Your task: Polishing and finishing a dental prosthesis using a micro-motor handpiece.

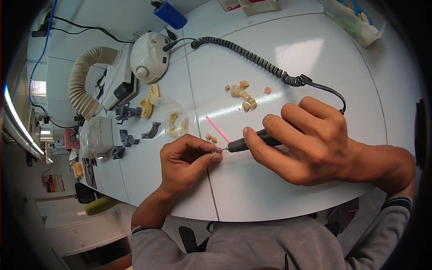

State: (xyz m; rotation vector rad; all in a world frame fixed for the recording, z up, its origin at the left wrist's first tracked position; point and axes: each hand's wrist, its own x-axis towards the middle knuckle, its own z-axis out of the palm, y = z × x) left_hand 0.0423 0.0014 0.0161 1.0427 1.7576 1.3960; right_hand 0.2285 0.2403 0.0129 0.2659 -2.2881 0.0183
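My right hand (310, 144) grips a black rotary handpiece (237, 145) like a pen. Its thin metal bur points left, at the fingertips of my left hand (182, 162). Thumb and fingers of that left hand pinch a tiny pale piece (214, 152), mostly covered by the fingers; the bur tip appears to meet it. I cannot make out its exact kind. Just beyond lie small tooth-coloured pieces (210, 137) and a thin pink stick (217, 128). Farther off, a loose cluster of tooth-like crowns (243, 93) rests on the white table near a pink lump (267, 90).
A coiled black cord (252, 56) runs from a white control unit (150, 58) round to the handpiece. Left stand a ribbed hose (83, 74), yellowish dental casts (146, 108), dark grey models (128, 113) and a clear box (182, 130) of teeth. A clear container (353, 24) stands far right.
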